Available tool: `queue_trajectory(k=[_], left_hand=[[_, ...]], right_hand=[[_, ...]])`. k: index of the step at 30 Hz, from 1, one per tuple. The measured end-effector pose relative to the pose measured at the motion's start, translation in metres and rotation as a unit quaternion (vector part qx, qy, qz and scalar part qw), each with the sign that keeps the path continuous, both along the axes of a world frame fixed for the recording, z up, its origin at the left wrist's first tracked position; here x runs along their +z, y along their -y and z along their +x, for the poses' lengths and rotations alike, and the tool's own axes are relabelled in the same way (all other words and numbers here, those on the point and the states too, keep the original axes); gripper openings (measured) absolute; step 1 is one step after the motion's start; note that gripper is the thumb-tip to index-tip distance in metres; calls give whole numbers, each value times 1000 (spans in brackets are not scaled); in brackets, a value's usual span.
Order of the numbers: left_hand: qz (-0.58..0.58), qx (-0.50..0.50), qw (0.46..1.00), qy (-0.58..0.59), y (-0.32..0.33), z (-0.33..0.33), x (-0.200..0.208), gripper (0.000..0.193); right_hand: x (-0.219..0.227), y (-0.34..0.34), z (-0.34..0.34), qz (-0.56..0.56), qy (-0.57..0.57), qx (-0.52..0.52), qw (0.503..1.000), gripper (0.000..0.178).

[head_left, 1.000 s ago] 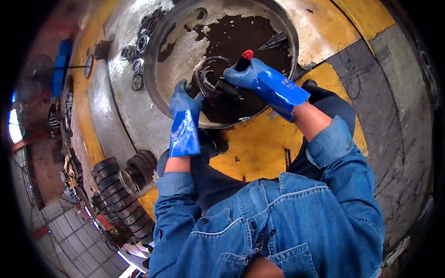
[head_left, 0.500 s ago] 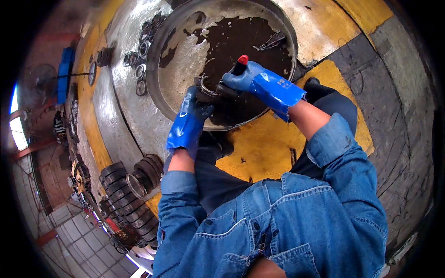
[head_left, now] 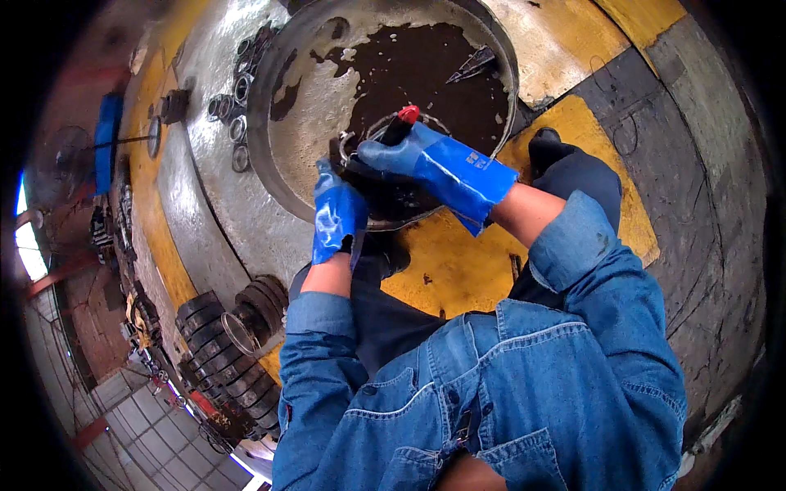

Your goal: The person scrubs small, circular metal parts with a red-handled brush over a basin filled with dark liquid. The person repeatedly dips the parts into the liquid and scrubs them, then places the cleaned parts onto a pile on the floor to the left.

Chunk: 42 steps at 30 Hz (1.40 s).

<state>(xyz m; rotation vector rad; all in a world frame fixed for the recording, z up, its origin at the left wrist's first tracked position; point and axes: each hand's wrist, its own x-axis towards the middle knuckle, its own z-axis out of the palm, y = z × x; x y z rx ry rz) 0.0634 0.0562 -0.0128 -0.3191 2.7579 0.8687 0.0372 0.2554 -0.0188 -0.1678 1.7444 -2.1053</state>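
Both my hands wear blue rubber gloves and meet over the near side of a round metal basin of dark liquid with pale foam. My right hand is closed round a black-handled tool with a red end; its working end is hidden. Beneath the tool is a dark, wet metal ring part, its curved edges showing past the glove. At its left side, my left hand grips this part, the fingers partly hidden behind it.
A dark pointed tool lies at the basin's far right. Several metal rings sit on the floor along its left. Nearer, at lower left, are a ribbed cylindrical part and a long row of dark discs. My shoe rests right of the basin.
My right hand with the red-ended tool has moved left and slightly down, closer to my left hand. The left hand has shifted a little right, and the ring part has turned.
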Motion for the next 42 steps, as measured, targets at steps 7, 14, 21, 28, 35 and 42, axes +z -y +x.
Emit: queue_trajectory(k=[7,14,21,28,35,42], left_hand=[[394,132,909,-33,53,-15,-40,42],[567,313,761,44,31,-18,-9,51],[43,14,997,-65,52,-14,-30,52],[210,121,970,-36,-3,-5,16,63],[446,142,883,-15,2,-14,-6,67],[416,123,901,-21,80,-42,-76,75]], right_hand=[[11,-39,-21,114,57,77,989,37],[-36,-56,-28,251,-32,-79,964,34],[-6,-50,-26,122,30,-45,991,35],[18,-22,-27,81,-46,62,994,41],[33,-55,-22,39,44,-83,995,41],[-27,-65,-25,-27,106,-134,985,33]])
